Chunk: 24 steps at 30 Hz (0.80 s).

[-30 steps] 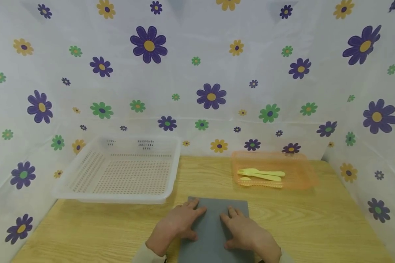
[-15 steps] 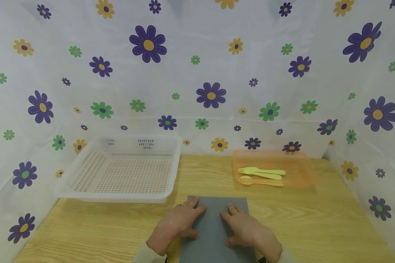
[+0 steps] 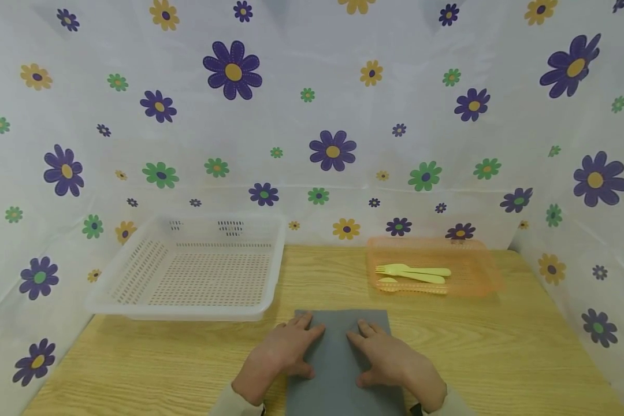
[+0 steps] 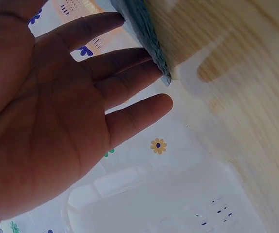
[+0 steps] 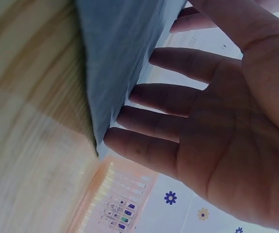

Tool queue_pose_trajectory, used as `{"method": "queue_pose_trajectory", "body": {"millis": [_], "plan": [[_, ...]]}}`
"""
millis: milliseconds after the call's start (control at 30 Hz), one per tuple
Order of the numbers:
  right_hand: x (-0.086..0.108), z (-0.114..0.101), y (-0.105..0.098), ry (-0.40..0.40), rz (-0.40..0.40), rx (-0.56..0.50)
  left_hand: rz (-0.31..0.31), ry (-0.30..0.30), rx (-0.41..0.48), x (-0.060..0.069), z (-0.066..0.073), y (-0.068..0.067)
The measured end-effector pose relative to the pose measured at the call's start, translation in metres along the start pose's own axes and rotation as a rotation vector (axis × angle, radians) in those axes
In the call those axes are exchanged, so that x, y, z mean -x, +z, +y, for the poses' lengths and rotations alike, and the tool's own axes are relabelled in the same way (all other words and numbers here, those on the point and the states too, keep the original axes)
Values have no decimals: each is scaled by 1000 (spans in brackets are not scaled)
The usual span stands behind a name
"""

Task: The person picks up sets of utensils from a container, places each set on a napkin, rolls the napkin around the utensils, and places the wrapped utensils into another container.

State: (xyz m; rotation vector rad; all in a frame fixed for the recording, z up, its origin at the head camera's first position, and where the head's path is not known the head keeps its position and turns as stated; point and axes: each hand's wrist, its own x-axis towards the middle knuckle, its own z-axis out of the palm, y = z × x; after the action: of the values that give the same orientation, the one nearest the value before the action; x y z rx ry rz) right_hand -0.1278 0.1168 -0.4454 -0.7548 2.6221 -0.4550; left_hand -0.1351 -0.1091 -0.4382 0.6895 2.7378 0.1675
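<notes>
A flat grey rectangular sheet (image 3: 335,358) lies on the table at the front middle in the head view. Its edge looks layered in the left wrist view, like folded cloth or thin film; I cannot tell which. My left hand (image 3: 283,352) rests on its left side, fingers spread and thumb pointing inward. On the right side my right hand (image 3: 392,361) rests likewise, with straight, spread fingertips touching the surface. Neither hand grips anything. In the right wrist view, several fingertips of the right hand (image 5: 227,145) meet the sheet (image 5: 115,53). Its near end is cut off by the head view's lower edge.
A white perforated basket (image 3: 197,314) stands at the back left of the wooden table (image 3: 509,358). At the back right is a low orange basket (image 3: 473,274) with yellow forks (image 3: 421,271) and a spoon (image 3: 387,283). A flower-patterned curtain (image 3: 286,104) surrounds the table.
The grey sheet's far edge sits very slightly farther away. Both hands stay resting on the sheet, almost unmoved; the baskets have not moved.
</notes>
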Motion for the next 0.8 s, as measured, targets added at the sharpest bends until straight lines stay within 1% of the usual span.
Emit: {"method": "queue_pose_trajectory", "body": {"millis": [200, 467, 800], "plan": [[1, -5, 1, 16, 5, 18, -2, -10, -5, 0, 0, 2], [1, -12, 0, 54, -24, 58, -30, -20, 15, 0, 0, 0], [5, -16, 3, 46, -3, 60, -36, -20, 12, -1, 1, -1]]}}
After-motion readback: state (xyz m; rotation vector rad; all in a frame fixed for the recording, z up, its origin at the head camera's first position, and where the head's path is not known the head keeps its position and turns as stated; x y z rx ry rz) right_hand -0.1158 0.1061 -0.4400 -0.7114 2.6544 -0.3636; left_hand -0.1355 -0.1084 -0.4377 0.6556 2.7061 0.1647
